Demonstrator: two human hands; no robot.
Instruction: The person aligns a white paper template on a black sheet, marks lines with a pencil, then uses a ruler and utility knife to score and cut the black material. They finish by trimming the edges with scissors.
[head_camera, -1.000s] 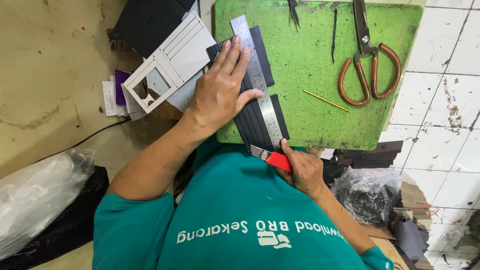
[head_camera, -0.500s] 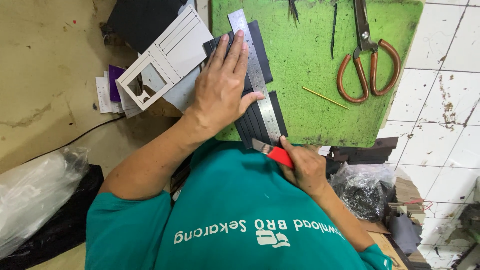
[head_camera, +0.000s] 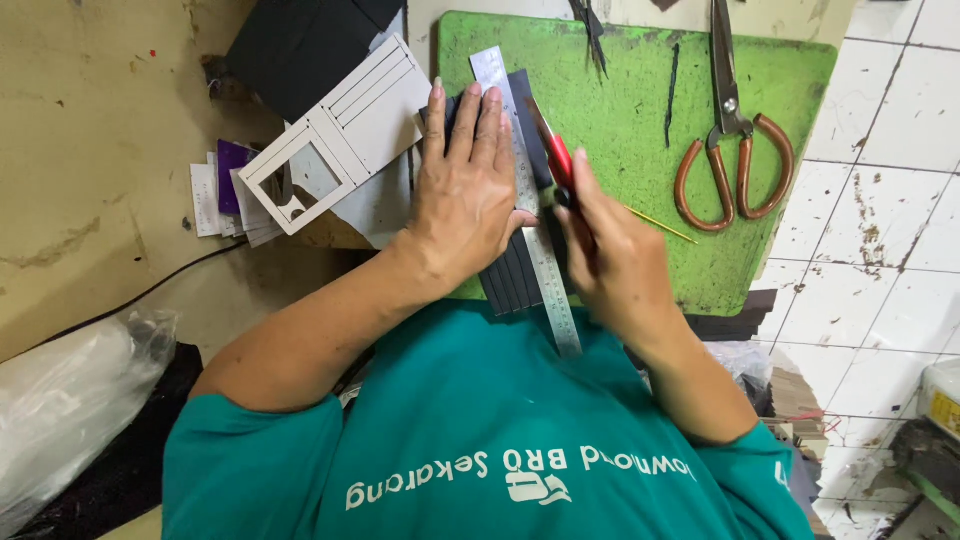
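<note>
On the green cutting mat (head_camera: 640, 130), the left hand (head_camera: 465, 195) lies flat, fingers spread and pressed down on a dark sheet (head_camera: 505, 285) and on the left edge of a steel ruler (head_camera: 535, 230) that runs from far to near across it. Just right of the ruler, the right hand (head_camera: 615, 255) is closed around a red-handled knife (head_camera: 555, 155), its blade at the far part of the ruler's right edge. The near end of the dark sheet shows several parallel lines, which look like strips already cut; whether the blade has begun a cut here cannot be told. By that showing, the cutting is partly done, with this pass hardly begun. Scissors (head_camera: 735, 150) lie far right on the mat, and a grey card template (head_camera: 330, 135) lies to the left.
</note>
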